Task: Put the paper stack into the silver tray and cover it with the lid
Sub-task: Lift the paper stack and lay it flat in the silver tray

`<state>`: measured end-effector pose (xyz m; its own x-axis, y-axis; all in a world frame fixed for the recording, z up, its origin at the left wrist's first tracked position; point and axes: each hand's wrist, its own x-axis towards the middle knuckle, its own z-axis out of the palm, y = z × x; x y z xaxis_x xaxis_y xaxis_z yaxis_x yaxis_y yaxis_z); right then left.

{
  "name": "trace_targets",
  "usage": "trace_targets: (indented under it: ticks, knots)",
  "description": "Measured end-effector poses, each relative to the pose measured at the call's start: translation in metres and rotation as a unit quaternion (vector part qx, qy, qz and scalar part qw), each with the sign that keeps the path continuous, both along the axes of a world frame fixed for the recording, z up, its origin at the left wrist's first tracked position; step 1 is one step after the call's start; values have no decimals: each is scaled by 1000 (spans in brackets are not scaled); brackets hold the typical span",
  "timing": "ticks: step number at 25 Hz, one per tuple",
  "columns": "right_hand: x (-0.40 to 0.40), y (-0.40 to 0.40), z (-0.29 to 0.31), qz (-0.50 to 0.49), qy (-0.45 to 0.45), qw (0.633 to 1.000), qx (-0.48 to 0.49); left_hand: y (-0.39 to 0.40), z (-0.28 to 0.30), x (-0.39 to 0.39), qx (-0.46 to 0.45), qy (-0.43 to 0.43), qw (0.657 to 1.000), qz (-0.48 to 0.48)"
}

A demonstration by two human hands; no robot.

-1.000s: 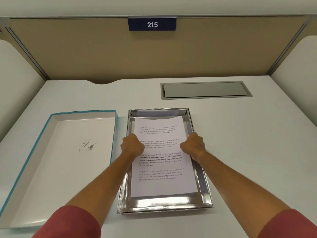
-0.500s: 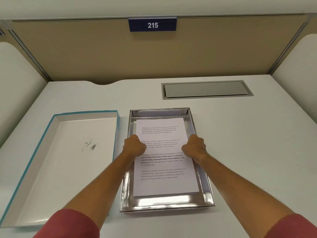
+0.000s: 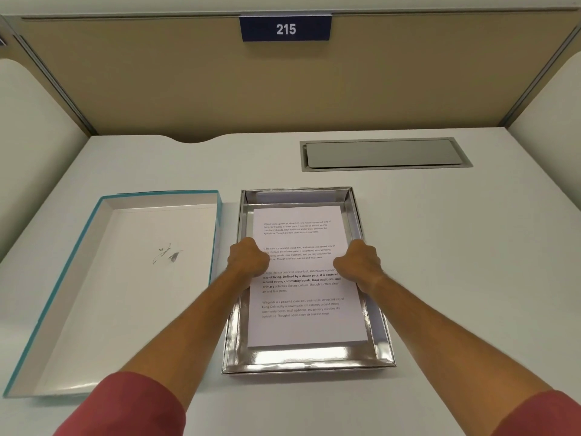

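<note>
Pale, off-white counter [image 3: 456, 247], walled in by a tan partition [image 3: 188, 89] at the back and rounded white side panels [image 3: 31, 152] to left and right. High on the partition, a dark blue plate [image 3: 285, 28] reading 215. Set flush into the counter at the right rear, a grey metal cable hatch [image 3: 385, 154], closed. Along the counter's back edge, a shallow curved cut-out [image 3: 196, 139].

On the left, the lid [image 3: 125, 278], upturned, teal outside, white inside with a small grey drawing at its middle, just beside the tray and not on it. At centre, the silver tray [image 3: 308, 360], mirror-bright, square to the counter. Inside it, the paper stack [image 3: 301, 328], printed side up, flat on the tray floor, with a strip of bare foil showing at the near and far ends.

Left hand [image 3: 248, 258] on the stack's left edge, right hand [image 3: 358, 262] on its right edge. Fingers curled under and out of sight; cannot tell whether pinching the paper or merely pressing on it. Red sleeves [image 3: 125, 407] at the bottom corners.
</note>
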<state>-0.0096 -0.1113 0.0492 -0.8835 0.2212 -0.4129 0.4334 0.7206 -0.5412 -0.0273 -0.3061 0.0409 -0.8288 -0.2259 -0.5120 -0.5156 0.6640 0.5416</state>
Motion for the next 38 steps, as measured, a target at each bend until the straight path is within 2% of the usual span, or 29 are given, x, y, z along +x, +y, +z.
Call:
trace_targets:
  ticks: [7, 11, 14, 18, 24, 38]
  knots:
    - [9, 5, -2, 27, -5, 999, -32, 2, 6, 10, 5, 15, 999, -33]
    - [41, 15, -7, 172, -15, 985, -19, -4, -15, 48, -17, 34, 987, -159]
    - [72, 25, -16, 279, -48, 958, 45, -9, -30, 86, -65, 3, 968, -244]
    - [91, 26, -28, 334, -23, 935, 115, -9, -37, 112, -125, 15, 948, -292]
    - [93, 22, -32, 326, 8, 936, 135, -6, -40, 117, -174, 33, 942, -286]
    - [89, 22, -35, 325, 31, 934, 144, -4, -48, 110, -196, 46, 942, -267]
